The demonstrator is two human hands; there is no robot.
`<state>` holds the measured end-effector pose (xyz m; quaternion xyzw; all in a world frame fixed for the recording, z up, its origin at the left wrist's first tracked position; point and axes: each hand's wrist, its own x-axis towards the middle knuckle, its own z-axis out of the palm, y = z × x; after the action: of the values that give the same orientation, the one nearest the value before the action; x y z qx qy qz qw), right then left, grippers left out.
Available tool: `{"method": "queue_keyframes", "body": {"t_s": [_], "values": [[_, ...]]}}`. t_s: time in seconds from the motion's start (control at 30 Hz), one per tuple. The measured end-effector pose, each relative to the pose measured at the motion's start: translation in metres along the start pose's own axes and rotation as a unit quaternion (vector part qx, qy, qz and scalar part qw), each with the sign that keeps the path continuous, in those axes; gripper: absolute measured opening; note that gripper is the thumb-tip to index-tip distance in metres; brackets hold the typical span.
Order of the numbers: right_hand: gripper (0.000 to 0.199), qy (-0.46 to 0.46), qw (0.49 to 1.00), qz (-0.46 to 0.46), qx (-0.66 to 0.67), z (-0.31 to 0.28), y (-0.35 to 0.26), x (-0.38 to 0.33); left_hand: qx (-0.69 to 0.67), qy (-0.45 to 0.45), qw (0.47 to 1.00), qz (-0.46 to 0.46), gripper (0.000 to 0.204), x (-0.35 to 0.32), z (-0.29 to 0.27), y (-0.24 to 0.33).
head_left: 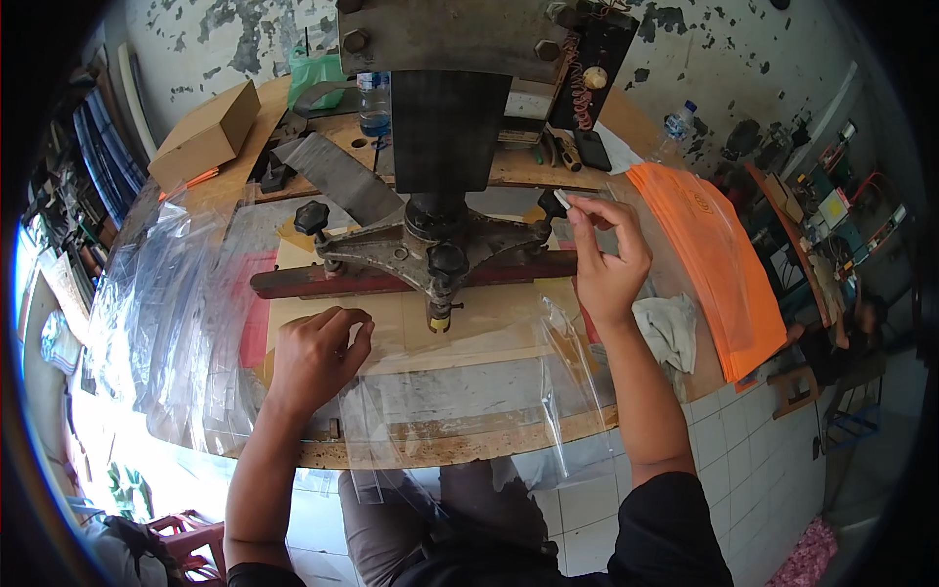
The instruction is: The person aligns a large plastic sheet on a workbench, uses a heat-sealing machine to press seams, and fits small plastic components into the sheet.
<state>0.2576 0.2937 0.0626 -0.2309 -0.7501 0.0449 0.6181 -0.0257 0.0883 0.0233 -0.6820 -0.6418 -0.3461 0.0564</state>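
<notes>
A press head point(437, 256) with three arms, black knobs and a long dark red bar point(313, 281) stands over a pale board point(391, 338). In front of its left side, my left hand point(318, 357) is low over the board, fingers curled; whatever is under them is hidden. Clear plastic sheet point(548, 411) lies across the near part of the board and hangs over the table's front edge. Raised beside the press's right knob point(553, 203), my right hand point(614, 249) pinches a small white stick point(560, 198) between thumb and fingertips.
Clear plastic sheets point(166, 333) are heaped at left, a stack of orange sheets point(719, 264) lies at right by a pale cloth point(667, 333). Behind stand a cardboard box point(205, 135) and water bottles point(374, 103). Another person point(846, 338) is at far right.
</notes>
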Motion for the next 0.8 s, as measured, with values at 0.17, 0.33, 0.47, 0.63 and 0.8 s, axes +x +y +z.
{"method": "queue_keyframes", "body": {"t_s": [0.17,0.33,0.47,0.63,0.8], "values": [[0.011,0.017,0.995,0.074,0.071,0.003,0.005,-0.005,0.003,0.002,1.0,-0.003,0.005,-0.001,0.003,-0.001],[0.011,0.023,0.983,0.129,0.125,0.004,0.0,-0.004,0.004,0.007,1.0,-0.002,0.005,-0.003,0.003,-0.001],[0.014,0.023,0.966,0.17,0.194,0.004,0.007,-0.005,0.003,0.009,1.0,-0.006,0.004,-0.003,0.004,-0.002],[0.016,0.025,0.905,0.288,0.313,-0.001,0.013,-0.004,0.006,0.004,1.0,0.002,0.005,0.0,0.003,-0.001],[0.014,0.086,0.83,0.344,0.43,-0.007,0.012,0.001,-0.015,0.02,1.0,0.005,0.01,-0.001,-0.003,0.001]]}}
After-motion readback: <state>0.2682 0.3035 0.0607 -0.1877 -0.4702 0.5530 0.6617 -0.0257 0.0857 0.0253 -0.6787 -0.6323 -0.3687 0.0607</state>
